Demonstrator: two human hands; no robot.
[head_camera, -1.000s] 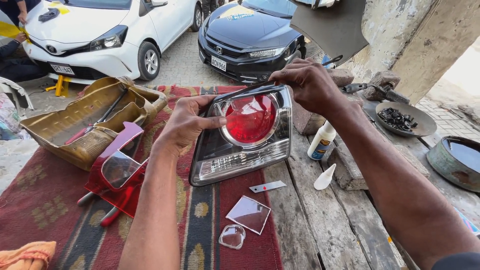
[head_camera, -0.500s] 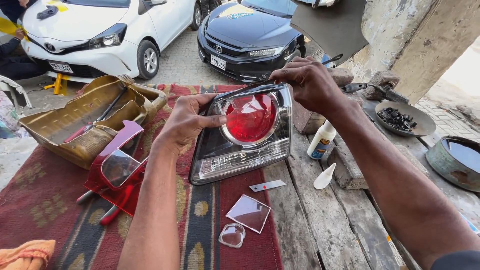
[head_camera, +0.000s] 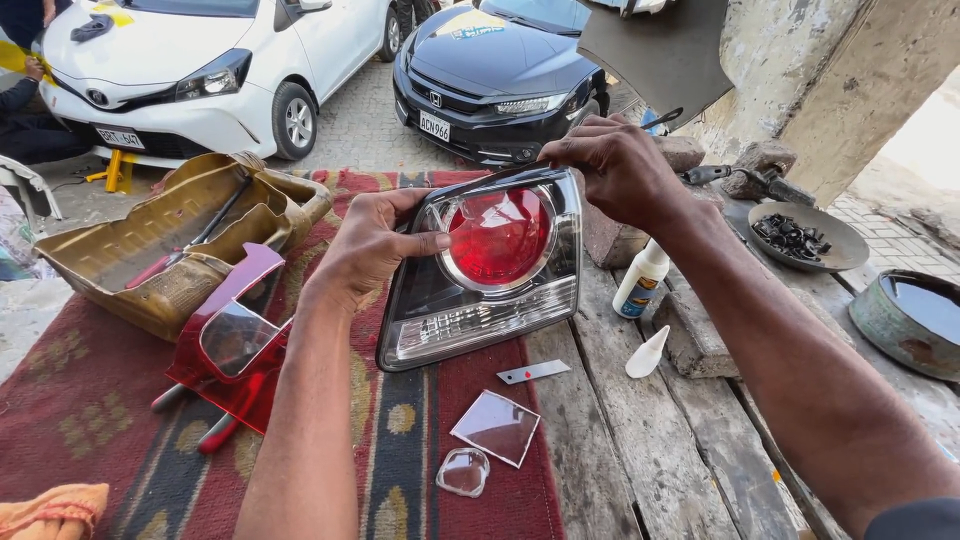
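We see both hands on a tail lamp (head_camera: 480, 290), propped upright on its lower edge on the red rug (head_camera: 90, 420), roughly mid-scene. Left hand (head_camera: 370, 245) grips the lamp's left edge, thumb lying across the front next to the round red lens (head_camera: 497, 235), fingers wrapped behind. Right hand (head_camera: 615, 165) sits on the top right corner, fingers pinched on a thin dark strip (head_camera: 500, 178) that runs along the lamp's top edge. We can't tell if the strip is part of the housing or loose. Hands are apart, one on each side of the lamp, both clamped on it

Near the lamp on the rug: a flat clear square piece (head_camera: 496, 427), a small clear domed lens (head_camera: 464, 471) just beside it, and a small grey blade (head_camera: 533, 372) on the rug edge. Left of the lamp lies a red lens cover (head_camera: 230, 335) over red-handled tools (head_camera: 215, 432). Far left is a tan moulded tray (head_camera: 150, 255)

Right of the lamp, on the plank bench (head_camera: 640, 450): a white glue bottle (head_camera: 640, 282) upright, its white cone cap (head_camera: 647, 352) lying just near of it. Further right, a metal dish (head_camera: 800, 235) with black bits and a rusty round pan (head_camera: 915, 320)

Far side: a white car (head_camera: 200, 70) and a black car (head_camera: 495, 75) parked
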